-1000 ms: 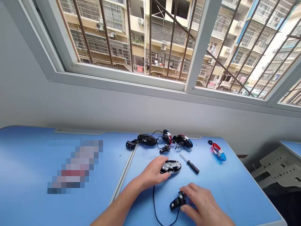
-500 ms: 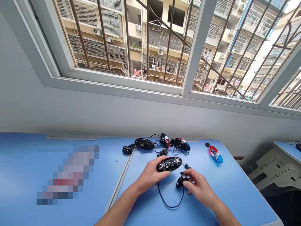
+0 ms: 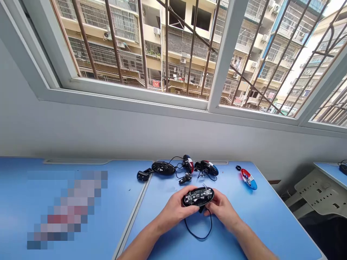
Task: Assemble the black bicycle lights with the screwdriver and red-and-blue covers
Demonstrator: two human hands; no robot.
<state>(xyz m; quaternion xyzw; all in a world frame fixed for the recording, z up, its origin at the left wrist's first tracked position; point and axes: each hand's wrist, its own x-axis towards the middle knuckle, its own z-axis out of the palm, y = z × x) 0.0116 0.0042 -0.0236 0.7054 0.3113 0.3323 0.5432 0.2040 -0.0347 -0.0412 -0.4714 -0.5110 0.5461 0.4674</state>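
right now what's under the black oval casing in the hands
A black part pokes out below the near edge of the black oval casing, above a looped black cable. The casing, left hand and right hand cover the rest.

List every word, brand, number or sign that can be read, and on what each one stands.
No text can be read with certainty.
White sign outside the window: characters too small.
Red banner outside: too blurred.
Pixelated patch on the desk: nothing readable.
Black oval housing in the left hand: no readable marking.
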